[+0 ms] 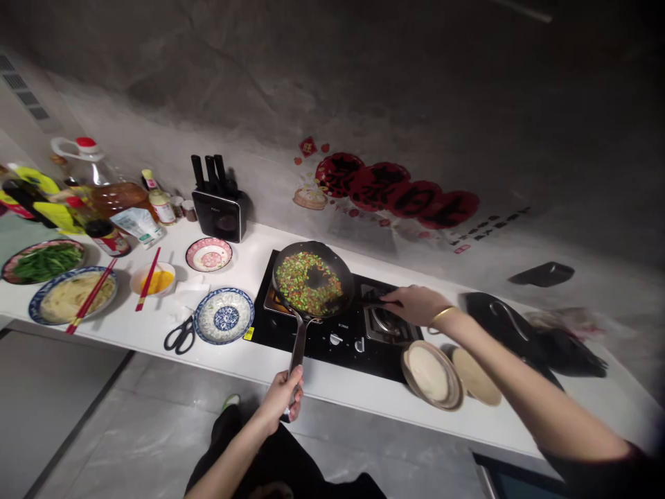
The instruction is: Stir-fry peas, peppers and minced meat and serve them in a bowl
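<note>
My left hand [280,400] is closed around the long handle of a dark frying pan [346,276], which sits over the left burner. Diced green and orange vegetables [307,281] are spread in the pan. Over the right burner [387,320], my right hand [413,303] grips a thin black-handled utensil [371,302] pointing left toward the pan's rim. The far end of that utensil is hard to make out against the dark pan and hob. A gold bracelet [443,316] circles my right wrist.
Left of the black hob [332,350] are a blue-patterned plate [224,316], scissors [180,336], a pink plate [208,254], an egg bowl [136,278], a noodle bowl [39,305], greens [46,261] and a knife block [218,216]. A bowl of white content [427,374] stands right, near the counter edge.
</note>
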A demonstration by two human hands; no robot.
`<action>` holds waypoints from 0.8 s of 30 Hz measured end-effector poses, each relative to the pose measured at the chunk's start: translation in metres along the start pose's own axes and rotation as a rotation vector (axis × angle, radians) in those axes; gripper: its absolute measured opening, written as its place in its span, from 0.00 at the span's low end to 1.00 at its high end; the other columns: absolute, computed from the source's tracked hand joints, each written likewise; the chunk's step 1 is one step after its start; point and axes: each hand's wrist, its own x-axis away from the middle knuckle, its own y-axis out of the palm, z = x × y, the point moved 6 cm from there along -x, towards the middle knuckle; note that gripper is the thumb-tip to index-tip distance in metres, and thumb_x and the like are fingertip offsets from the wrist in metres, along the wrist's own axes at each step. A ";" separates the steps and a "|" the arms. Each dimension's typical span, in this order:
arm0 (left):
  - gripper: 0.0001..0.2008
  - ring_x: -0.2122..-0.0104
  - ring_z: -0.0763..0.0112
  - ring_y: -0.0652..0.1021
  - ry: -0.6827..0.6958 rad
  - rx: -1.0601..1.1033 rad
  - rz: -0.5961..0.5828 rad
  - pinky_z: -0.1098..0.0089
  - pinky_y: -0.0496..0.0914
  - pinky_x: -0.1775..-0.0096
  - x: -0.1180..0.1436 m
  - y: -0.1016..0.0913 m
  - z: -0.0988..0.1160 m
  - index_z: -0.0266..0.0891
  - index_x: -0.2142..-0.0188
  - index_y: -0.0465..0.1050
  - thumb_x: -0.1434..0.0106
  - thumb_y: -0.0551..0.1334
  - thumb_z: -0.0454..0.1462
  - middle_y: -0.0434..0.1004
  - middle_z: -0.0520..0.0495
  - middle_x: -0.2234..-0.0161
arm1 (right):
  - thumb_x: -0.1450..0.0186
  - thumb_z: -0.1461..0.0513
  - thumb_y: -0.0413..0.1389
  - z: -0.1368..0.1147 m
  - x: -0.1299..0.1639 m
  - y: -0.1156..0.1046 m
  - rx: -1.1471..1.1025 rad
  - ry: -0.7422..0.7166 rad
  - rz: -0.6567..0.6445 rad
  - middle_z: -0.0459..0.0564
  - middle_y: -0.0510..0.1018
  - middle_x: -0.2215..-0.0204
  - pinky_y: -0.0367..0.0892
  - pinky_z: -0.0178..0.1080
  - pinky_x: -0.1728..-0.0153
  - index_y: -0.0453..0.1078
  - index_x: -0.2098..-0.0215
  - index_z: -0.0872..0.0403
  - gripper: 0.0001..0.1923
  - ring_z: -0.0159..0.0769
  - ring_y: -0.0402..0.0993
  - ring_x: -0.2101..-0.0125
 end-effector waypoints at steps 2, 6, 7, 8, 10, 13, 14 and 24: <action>0.27 0.93 0.82 0.58 0.014 0.004 -0.002 0.77 0.49 0.89 0.000 0.000 0.001 0.40 0.75 0.58 0.55 0.59 0.61 0.58 0.61 0.88 | 0.36 0.56 0.44 -0.013 -0.012 0.010 -0.070 0.030 0.080 0.50 0.77 0.57 0.65 0.39 0.59 0.70 0.51 0.47 0.19 0.40 0.73 0.58; 0.27 0.93 0.82 0.58 0.021 -0.003 -0.010 0.77 0.49 0.89 -0.001 0.001 0.000 0.40 0.75 0.58 0.55 0.59 0.61 0.58 0.61 0.88 | 0.34 0.57 0.40 -0.047 -0.052 0.025 -0.210 0.084 0.205 0.53 0.75 0.54 0.64 0.38 0.57 0.65 0.46 0.52 0.22 0.40 0.72 0.56; 0.27 0.93 0.82 0.58 0.021 -0.003 -0.010 0.77 0.49 0.89 -0.001 0.001 0.000 0.40 0.75 0.57 0.55 0.59 0.61 0.58 0.61 0.88 | 0.34 0.57 0.39 -0.056 -0.059 0.027 -0.230 0.077 0.208 0.53 0.75 0.54 0.64 0.38 0.57 0.65 0.46 0.52 0.22 0.40 0.72 0.56; 0.27 0.93 0.82 0.58 0.020 -0.002 -0.010 0.77 0.49 0.89 -0.001 0.001 0.000 0.40 0.75 0.57 0.55 0.59 0.61 0.58 0.61 0.88 | 0.34 0.57 0.40 -0.064 -0.064 0.028 -0.243 0.063 0.204 0.53 0.75 0.54 0.64 0.37 0.57 0.64 0.46 0.52 0.22 0.39 0.71 0.56; 0.26 0.93 0.82 0.58 0.021 0.002 -0.009 0.77 0.49 0.89 -0.002 0.000 -0.001 0.40 0.75 0.58 0.54 0.59 0.60 0.59 0.61 0.87 | 0.34 0.58 0.41 -0.075 -0.064 0.025 -0.246 0.018 0.182 0.51 0.75 0.54 0.64 0.36 0.57 0.65 0.46 0.50 0.21 0.38 0.72 0.56; 0.26 0.92 0.82 0.58 0.028 0.004 -0.012 0.77 0.50 0.89 -0.003 -0.002 -0.002 0.40 0.74 0.58 0.53 0.59 0.59 0.59 0.61 0.87 | 0.35 0.58 0.44 -0.069 -0.039 0.011 -0.193 -0.043 0.138 0.50 0.76 0.56 0.64 0.37 0.58 0.68 0.48 0.48 0.20 0.39 0.72 0.57; 0.25 0.92 0.82 0.58 0.032 0.004 -0.013 0.77 0.51 0.89 -0.003 -0.002 -0.002 0.40 0.74 0.58 0.53 0.59 0.59 0.59 0.61 0.87 | 0.36 0.57 0.44 -0.061 -0.027 0.005 -0.161 -0.054 0.122 0.50 0.76 0.56 0.65 0.38 0.58 0.68 0.49 0.48 0.20 0.40 0.72 0.57; 0.28 0.93 0.82 0.58 0.032 -0.001 -0.011 0.77 0.51 0.90 -0.004 -0.001 -0.003 0.40 0.75 0.57 0.56 0.58 0.62 0.59 0.61 0.88 | 0.34 0.57 0.42 -0.039 0.004 0.006 -0.013 0.061 0.087 0.54 0.78 0.59 0.66 0.39 0.62 0.68 0.49 0.48 0.20 0.42 0.74 0.59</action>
